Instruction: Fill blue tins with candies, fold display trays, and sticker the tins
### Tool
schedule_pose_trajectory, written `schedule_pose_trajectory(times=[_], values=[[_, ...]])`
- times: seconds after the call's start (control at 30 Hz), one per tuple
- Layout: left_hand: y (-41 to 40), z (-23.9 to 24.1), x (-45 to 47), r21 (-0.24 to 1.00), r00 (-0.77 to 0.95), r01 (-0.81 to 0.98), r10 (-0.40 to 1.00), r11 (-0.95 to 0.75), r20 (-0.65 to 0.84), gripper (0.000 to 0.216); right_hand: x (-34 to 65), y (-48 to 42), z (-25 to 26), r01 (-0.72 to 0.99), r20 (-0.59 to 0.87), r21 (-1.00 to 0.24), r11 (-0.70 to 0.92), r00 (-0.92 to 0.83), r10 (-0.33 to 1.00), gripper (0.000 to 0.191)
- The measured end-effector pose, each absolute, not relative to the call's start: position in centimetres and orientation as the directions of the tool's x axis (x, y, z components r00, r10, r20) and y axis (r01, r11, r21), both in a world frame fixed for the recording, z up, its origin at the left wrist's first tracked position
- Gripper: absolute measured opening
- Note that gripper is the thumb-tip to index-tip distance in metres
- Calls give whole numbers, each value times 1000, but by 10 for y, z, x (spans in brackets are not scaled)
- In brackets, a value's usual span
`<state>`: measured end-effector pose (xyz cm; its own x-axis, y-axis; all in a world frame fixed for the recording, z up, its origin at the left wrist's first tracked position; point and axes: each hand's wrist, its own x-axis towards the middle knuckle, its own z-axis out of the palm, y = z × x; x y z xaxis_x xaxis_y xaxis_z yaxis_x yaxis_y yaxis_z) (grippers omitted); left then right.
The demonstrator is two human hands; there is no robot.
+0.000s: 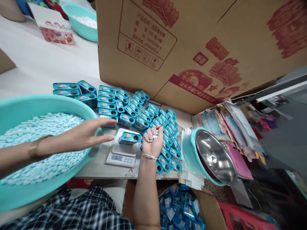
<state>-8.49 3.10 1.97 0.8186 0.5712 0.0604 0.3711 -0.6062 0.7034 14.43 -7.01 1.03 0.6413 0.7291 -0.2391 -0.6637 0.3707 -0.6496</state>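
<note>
My left hand [78, 135] reaches over the right side of a large turquoise basin [45, 100], fingers stretched out and holding nothing. Pale blue and white candies [59, 119] fill that basin. Just right of my left fingertips, a small blue candy tin [129, 138] with a dark round opening in its top stands on a white digital scale [130, 162]. My right hand [153, 142], palm up, is beside the scale with its fingers curled around several small white candies [155, 134]. Behind and around it stand many similar blue tins [106, 99] in rows.
A big cardboard carton [187, 38] walls off the back. At right, a steel bowl [213, 153] rests in a turquoise bucket [189, 147], near stacked papers [230, 121]. Below the table edge, an open box holds blue plastic pieces [178, 204]. Another candy basin [81, 28] is far left.
</note>
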Motion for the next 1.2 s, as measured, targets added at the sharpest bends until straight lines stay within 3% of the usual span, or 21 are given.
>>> schedule_pose_trajectory(times=[0.23, 0.47, 0.73, 0.9, 1.1, 1.2], values=[[13, -2, -21, 636, 896, 214, 408, -741, 174, 64, 129, -60, 18, -573, -214, -735, 362, 704, 677, 22], [9, -11, 5, 645, 890, 349, 456, -680, -2, 52, 129, -57, 10, -579, -200, -709, 404, 713, 672, 18], [6, -12, 6, 621, 885, 370, 466, -691, -8, 44, 125, -55, 10, -565, -197, -728, 388, 714, 672, 20], [6, -8, -1, 619, 857, 417, 514, -666, -24, 36, 139, -71, 13, -660, -271, -628, 413, 683, 678, 19], [40, 52, -64, 690, 706, 387, 678, -611, 205, 41, 101, -70, 20, -722, -227, -579, 380, 590, 775, 21], [63, 87, -112, 703, 542, 429, 784, -567, 302, 48, 32, -48, 19, -706, -198, -636, 311, 538, 819, 24]])
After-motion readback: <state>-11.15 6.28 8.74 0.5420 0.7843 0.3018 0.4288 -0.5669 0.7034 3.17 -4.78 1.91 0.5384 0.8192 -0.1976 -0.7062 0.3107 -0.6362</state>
